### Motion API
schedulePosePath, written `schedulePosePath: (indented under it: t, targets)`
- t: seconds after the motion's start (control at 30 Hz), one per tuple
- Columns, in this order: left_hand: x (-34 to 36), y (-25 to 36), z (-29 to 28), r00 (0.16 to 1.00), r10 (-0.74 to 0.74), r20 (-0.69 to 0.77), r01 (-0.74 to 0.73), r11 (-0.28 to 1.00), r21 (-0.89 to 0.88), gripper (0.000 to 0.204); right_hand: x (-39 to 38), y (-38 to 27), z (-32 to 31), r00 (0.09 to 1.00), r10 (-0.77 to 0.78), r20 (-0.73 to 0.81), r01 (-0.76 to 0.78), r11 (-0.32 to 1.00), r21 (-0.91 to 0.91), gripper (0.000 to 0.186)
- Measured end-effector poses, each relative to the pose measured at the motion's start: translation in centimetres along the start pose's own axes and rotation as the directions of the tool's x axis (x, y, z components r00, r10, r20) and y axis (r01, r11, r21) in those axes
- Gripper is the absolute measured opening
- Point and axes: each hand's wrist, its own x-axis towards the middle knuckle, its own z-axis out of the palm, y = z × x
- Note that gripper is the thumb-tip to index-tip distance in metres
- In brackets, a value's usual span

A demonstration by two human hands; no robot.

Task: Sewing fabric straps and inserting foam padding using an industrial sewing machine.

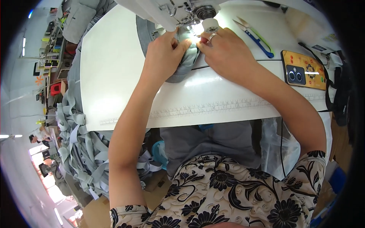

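Note:
At the top of the white table, a grey fabric piece (pixel 187 65) with a curved, folded edge lies under the lit needle area of a white sewing machine (pixel 152 12). My left hand (pixel 162 57) bears on the fabric's left part, thumb and fingers drawn together on it close to the needle. From the other side, my right hand (pixel 230 53), a ring on one finger, pinches the cloth's right edge just beside the bright light. The fingertips of both hands are partly hidden by the glare and the machine parts.
Right of my hand lie thread snips (pixel 255 40) with blue and green handles, then a phone (pixel 304 70) in a yellow case and a black strap (pixel 330 83). A ruler strip (pixel 205 110) runs along the table's front. Grey fabric strips (pixel 81 152) heap at the left.

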Motion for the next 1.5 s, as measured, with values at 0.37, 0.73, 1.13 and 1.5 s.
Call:
schedulePosePath:
  t: [0.37,0.73,1.13,1.5]
  targets:
    - [4.8,-3.0,0.2,0.989,0.116,-0.088,-0.115,0.993,0.012,0.031,-2.7,4.8,-4.2,0.991,0.087,0.1,-0.039,0.912,-0.409,0.018]
    - [-2.9,-6.6,-4.8,0.99,-0.13,0.051,0.134,0.987,-0.086,0.051,-4.6,-0.6,-5.1,0.977,0.185,0.107,-0.213,0.883,0.419,0.019]
    - [7.2,-10.0,-5.8,0.929,0.356,-0.095,-0.327,0.916,0.233,0.042,-3.9,-2.4,-5.1,0.966,0.152,0.209,-0.237,0.847,0.475,0.018]
    - [3.9,-16.4,-11.5,0.61,0.367,-0.703,-0.353,0.919,0.174,0.033,-4.2,-2.2,-4.9,0.942,0.205,0.265,-0.297,0.875,0.382,0.018]
